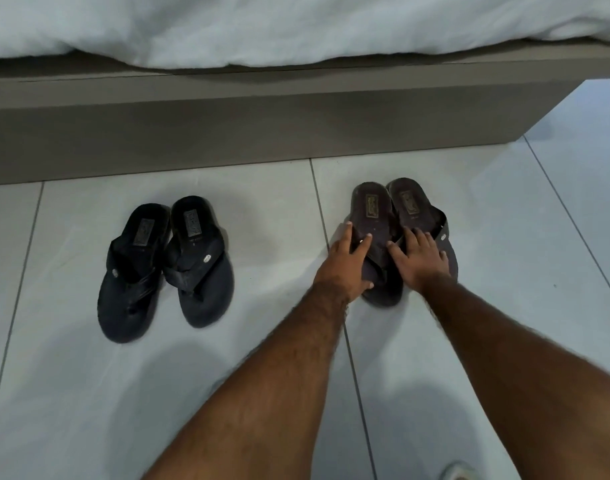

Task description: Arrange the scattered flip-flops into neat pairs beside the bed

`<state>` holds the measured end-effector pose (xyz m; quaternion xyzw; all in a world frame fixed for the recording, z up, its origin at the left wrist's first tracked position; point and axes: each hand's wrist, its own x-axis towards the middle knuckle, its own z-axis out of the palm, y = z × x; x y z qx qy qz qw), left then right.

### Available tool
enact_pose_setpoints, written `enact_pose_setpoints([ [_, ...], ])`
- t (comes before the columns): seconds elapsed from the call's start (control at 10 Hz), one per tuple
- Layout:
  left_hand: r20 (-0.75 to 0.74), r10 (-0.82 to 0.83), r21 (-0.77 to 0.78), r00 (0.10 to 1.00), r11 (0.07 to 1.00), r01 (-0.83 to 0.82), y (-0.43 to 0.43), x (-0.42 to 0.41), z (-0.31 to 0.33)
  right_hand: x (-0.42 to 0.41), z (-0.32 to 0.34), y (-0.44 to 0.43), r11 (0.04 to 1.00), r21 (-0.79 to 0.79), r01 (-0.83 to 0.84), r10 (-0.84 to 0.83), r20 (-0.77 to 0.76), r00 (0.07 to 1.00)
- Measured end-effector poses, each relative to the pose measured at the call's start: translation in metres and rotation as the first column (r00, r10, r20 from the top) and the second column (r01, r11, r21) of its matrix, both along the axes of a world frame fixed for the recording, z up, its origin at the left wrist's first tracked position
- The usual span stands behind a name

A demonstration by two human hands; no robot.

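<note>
Tiled floor (262,188); flat hands (379,258) on flip-flops (376,209)

Single head-worn view, angled forward and down. Close over tiled floor (88,393); bed (227,133) edge across top.

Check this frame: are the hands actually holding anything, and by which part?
Nothing is lifted. The left hand and right hand press flat on the strap area of the brown flip-flops, which lie on the floor.
</note>
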<state>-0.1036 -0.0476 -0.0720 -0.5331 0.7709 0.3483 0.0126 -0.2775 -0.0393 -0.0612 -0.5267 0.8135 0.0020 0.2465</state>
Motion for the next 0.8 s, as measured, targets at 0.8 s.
enact_pose_setpoints([
  [0.8,0.144,-0.046,-0.328,0.988,0.94,0.092,0.0,0.029,0.083,-0.01,0.102,0.007,0.889,-0.111,-0.444,0.391,-0.322,0.862],
])
